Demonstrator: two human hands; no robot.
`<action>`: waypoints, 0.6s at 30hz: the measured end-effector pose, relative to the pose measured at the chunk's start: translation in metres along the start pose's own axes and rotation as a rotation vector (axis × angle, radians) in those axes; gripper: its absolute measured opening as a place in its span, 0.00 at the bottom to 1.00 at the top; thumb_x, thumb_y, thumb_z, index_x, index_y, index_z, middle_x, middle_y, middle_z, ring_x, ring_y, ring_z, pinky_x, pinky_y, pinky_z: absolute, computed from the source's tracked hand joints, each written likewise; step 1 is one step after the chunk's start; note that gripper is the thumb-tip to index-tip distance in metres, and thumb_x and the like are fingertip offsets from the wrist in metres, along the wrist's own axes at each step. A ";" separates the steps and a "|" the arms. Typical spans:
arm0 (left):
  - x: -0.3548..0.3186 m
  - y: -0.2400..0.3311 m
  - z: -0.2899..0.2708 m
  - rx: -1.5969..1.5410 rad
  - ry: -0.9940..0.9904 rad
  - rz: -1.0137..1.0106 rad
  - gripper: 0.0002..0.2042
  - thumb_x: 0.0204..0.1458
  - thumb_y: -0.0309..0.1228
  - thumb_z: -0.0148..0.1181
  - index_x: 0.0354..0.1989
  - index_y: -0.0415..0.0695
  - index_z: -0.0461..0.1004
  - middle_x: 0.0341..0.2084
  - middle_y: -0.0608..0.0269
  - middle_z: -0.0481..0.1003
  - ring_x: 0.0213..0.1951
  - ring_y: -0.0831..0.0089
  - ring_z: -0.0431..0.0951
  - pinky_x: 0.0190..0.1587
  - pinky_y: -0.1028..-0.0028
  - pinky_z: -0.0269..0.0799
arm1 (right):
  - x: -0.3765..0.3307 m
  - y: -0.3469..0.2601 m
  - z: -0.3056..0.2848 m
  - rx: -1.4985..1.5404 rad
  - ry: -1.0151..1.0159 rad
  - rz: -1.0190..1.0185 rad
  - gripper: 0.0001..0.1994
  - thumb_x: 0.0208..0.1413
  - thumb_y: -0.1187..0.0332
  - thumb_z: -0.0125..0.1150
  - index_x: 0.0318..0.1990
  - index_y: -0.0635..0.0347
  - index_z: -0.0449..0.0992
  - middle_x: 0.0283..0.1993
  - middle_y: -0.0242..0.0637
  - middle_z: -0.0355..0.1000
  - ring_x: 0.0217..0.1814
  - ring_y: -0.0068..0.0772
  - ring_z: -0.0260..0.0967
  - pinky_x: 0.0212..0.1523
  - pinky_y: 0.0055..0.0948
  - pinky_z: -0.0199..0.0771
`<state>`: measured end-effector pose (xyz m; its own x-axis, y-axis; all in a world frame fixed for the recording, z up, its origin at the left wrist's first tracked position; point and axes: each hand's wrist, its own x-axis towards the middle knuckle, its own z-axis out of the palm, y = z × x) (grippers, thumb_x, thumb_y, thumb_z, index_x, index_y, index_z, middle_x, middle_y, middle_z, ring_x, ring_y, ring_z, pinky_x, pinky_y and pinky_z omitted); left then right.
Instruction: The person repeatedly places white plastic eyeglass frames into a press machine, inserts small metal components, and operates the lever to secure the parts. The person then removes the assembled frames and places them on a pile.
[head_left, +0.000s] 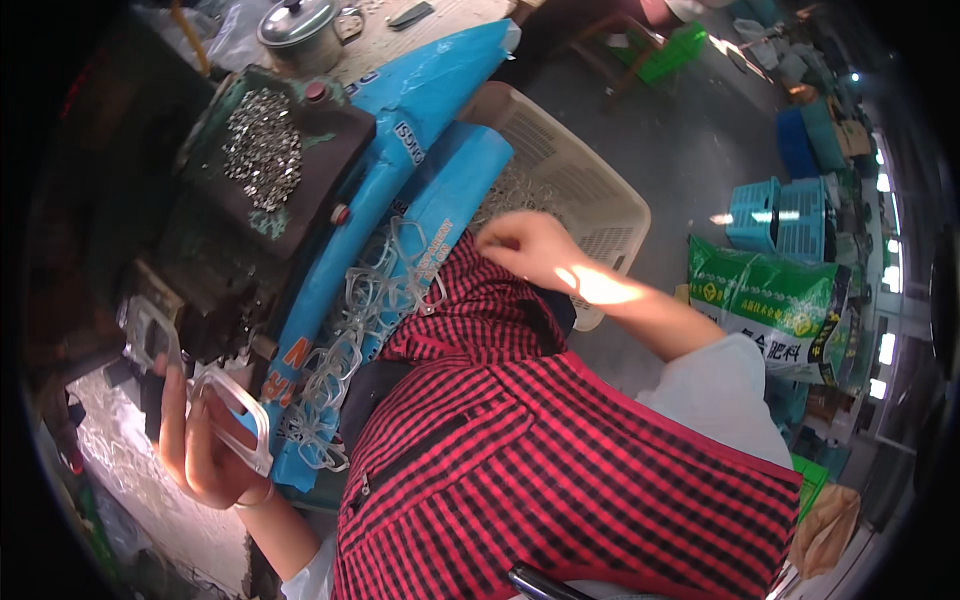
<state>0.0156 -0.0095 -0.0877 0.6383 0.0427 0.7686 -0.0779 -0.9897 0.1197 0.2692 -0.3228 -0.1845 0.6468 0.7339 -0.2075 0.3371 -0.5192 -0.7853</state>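
Note:
My left hand (205, 440) grips a clear plastic eyeglass frame (263, 430) at the lower left. One rim of that frame reaches up to the dark machine (200, 290); whether they touch, I cannot tell. My right hand (535, 248) is curled, thumb toward the fingers, above the checked apron by the edge of a cream basket (610, 200). Anything within its fingers is hidden. Between my hands, several clear eyeglass frames (330, 385) lie heaped on blue plastic sheeting (300, 320) beside my lap.
On the machine's top, a tray holds a pile of small silver metal parts (262, 150). A lidded metal pot (300, 35) stands behind it. More clear frames (525, 190) lie in the cream basket. A green-and-white sack (765, 300) and blue crates (775, 215) stand at the right.

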 end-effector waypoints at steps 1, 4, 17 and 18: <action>0.001 0.003 0.003 -0.008 0.004 -0.023 0.12 0.54 0.15 0.59 0.46 0.36 0.72 0.49 0.42 0.75 0.49 0.47 0.79 0.47 0.62 0.81 | -0.014 0.016 0.005 -0.038 -0.019 0.048 0.08 0.50 0.71 0.65 0.38 0.60 0.81 0.32 0.39 0.76 0.33 0.31 0.75 0.36 0.29 0.73; -0.001 0.011 0.001 0.023 -0.027 -0.071 0.16 0.54 0.14 0.57 0.52 0.37 0.71 0.50 0.42 0.74 0.53 0.46 0.76 0.53 0.56 0.76 | -0.040 0.032 0.025 0.122 0.003 0.207 0.08 0.47 0.68 0.65 0.36 0.56 0.81 0.33 0.41 0.78 0.37 0.43 0.77 0.39 0.38 0.75; -0.066 -0.021 -0.091 0.535 0.549 -0.784 0.08 0.56 0.18 0.58 0.44 0.36 0.74 0.41 0.56 0.77 0.43 0.67 0.76 0.49 0.70 0.72 | 0.035 -0.095 0.005 -0.131 -0.011 -0.225 0.12 0.46 0.67 0.66 0.39 0.60 0.79 0.31 0.43 0.75 0.38 0.48 0.73 0.40 0.42 0.73; -0.072 -0.025 -0.100 0.537 0.540 -0.962 0.06 0.57 0.19 0.58 0.42 0.36 0.76 0.38 0.59 0.77 0.40 0.70 0.76 0.47 0.73 0.72 | 0.053 -0.111 0.004 -0.129 0.218 -0.422 0.13 0.47 0.68 0.68 0.41 0.60 0.79 0.33 0.42 0.75 0.39 0.47 0.73 0.41 0.41 0.72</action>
<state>-0.1055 0.0255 -0.0833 -0.1479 0.7116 0.6869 0.6567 -0.4486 0.6062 0.2634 -0.2242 -0.1105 0.5594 0.7900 0.2508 0.6736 -0.2570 -0.6930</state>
